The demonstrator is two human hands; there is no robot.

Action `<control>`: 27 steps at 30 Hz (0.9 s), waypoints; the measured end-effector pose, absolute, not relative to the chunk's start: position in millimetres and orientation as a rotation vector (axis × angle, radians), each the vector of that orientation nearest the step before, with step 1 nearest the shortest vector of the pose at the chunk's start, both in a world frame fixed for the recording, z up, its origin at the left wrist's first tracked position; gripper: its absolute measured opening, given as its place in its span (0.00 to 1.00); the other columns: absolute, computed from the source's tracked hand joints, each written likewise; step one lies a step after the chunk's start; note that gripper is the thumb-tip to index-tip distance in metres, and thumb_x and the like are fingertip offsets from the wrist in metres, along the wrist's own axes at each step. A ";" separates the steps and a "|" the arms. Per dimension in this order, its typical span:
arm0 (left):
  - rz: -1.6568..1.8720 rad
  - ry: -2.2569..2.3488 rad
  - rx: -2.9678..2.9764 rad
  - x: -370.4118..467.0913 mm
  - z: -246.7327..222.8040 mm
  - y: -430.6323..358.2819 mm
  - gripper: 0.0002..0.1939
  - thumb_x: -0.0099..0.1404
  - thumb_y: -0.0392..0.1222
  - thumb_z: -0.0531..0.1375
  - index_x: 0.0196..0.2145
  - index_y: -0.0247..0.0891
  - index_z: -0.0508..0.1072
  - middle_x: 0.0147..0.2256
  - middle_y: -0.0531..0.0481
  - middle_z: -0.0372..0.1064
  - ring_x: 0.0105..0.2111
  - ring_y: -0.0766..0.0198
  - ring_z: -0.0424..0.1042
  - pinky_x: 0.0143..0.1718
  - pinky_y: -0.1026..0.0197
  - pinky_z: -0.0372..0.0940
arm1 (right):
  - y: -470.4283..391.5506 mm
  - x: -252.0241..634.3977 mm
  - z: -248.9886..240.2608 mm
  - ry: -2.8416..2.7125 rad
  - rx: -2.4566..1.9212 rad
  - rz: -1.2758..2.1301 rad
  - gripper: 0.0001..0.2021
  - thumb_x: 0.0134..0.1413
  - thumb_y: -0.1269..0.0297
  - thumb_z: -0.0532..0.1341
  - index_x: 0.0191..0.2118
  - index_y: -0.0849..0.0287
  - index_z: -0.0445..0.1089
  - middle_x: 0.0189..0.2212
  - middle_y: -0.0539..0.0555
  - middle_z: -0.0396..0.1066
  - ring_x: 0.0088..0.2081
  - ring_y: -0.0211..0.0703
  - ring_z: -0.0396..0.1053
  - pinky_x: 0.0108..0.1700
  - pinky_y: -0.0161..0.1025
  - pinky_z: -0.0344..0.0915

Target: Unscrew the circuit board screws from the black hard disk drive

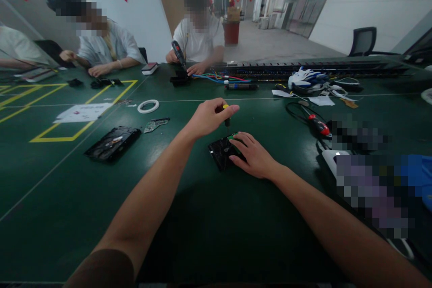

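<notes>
My left hand (pixel 212 117) is closed round a small screwdriver (pixel 227 121) with a yellow top and a dark lower part. The screwdriver stands upright, its tip over the far edge of a black device (pixel 221 155) with a bit of green on it. Spread over the device's right side, my right hand (pixel 253 154) rests its fingers on it, and they are apart. The device lies flat on the green table (pixel 216 225). Where exactly the screwdriver's tip touches is too small to tell.
Left lie an opened black casing (pixel 113 143), a circuit board (pixel 155 124), a white ring (pixel 148 106) and paper (pixel 83 112). Right are a red screwdriver (pixel 318 125), gloves (pixel 307 78) and a blurred white object (pixel 329 162). Across the table, a person (pixel 199 31) holds a power screwdriver (pixel 178 54).
</notes>
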State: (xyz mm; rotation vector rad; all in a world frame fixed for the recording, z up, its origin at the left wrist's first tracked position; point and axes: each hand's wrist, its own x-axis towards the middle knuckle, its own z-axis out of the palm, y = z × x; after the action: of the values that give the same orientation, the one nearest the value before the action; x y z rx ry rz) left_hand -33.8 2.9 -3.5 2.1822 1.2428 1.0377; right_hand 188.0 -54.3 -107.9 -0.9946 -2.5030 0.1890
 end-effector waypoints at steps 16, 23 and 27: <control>1.020 1.243 2.177 -34.1 -3.7 3.1 0.23 0.72 0.61 0.60 0.31 0.37 0.73 0.27 0.51 0.69 0.26 0.66 0.67 0.26 0.63 0.58 | -54.1 188.3 -108.0 -2.487 -0.965 0.208 0.27 0.72 0.46 0.54 0.67 0.57 0.64 0.65 0.65 0.63 0.70 0.66 0.54 0.68 0.70 0.59; 1.041 1.107 1.998 -34.6 -8.8 7.1 0.21 0.71 0.61 0.60 0.40 0.39 0.76 0.33 0.48 0.72 0.28 0.66 0.70 0.23 0.66 0.66 | -55.1 188.7 -108.2 -2.498 -1.015 0.206 0.29 0.72 0.45 0.54 0.67 0.58 0.63 0.66 0.65 0.63 0.71 0.66 0.53 0.68 0.69 0.59; 1.042 1.075 1.979 -34.9 -8.0 6.7 0.21 0.71 0.61 0.60 0.44 0.39 0.78 0.34 0.48 0.73 0.31 0.64 0.72 0.23 0.67 0.68 | -55.4 188.7 -107.5 -2.508 -1.020 0.203 0.29 0.72 0.45 0.54 0.67 0.59 0.63 0.66 0.65 0.62 0.71 0.66 0.53 0.68 0.69 0.59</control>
State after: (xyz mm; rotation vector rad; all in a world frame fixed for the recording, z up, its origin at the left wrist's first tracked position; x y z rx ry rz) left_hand -34.9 6.7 -8.0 1.9787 1.0753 1.0419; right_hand 188.7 -55.4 -107.5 -1.0203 -2.5077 0.2026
